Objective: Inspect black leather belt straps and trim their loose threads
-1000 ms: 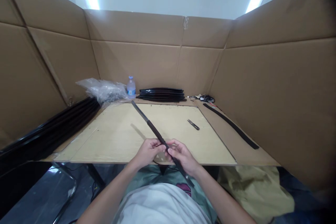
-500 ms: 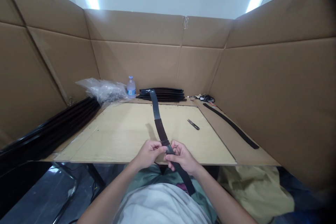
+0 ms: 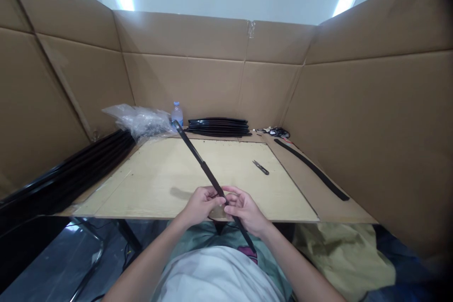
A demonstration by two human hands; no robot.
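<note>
A long, slightly curved black strip (image 3: 211,178) is held between my two hands over the front edge of the table. Its far part looks smooth and shiny, while a dull fabric-like sleeve covers the part nearer my hands. My left hand (image 3: 204,204) pinches the strip from the left with thumb and fingers. From the right, my right hand (image 3: 243,206) grips it just below, thumb on top. The strip's lower end reaches down over my lap. Small thread snips (image 3: 261,167) lie on the pale board, right of the strip. What my curled fingertips do beneath the strip is hidden.
A pale board (image 3: 155,174) covers the table. Black strips are stacked at the back (image 3: 217,127) and heaped on the left (image 3: 78,170). Another black strip (image 3: 311,170) lies right. A plastic bag (image 3: 141,122), a bottle (image 3: 177,112) and cords (image 3: 278,132) stand near the cardboard walls (image 3: 184,75).
The strip has turned edge-on, and its far end has swung left toward the bottle. Both hands stay in nearly the same place, still gripping it.
</note>
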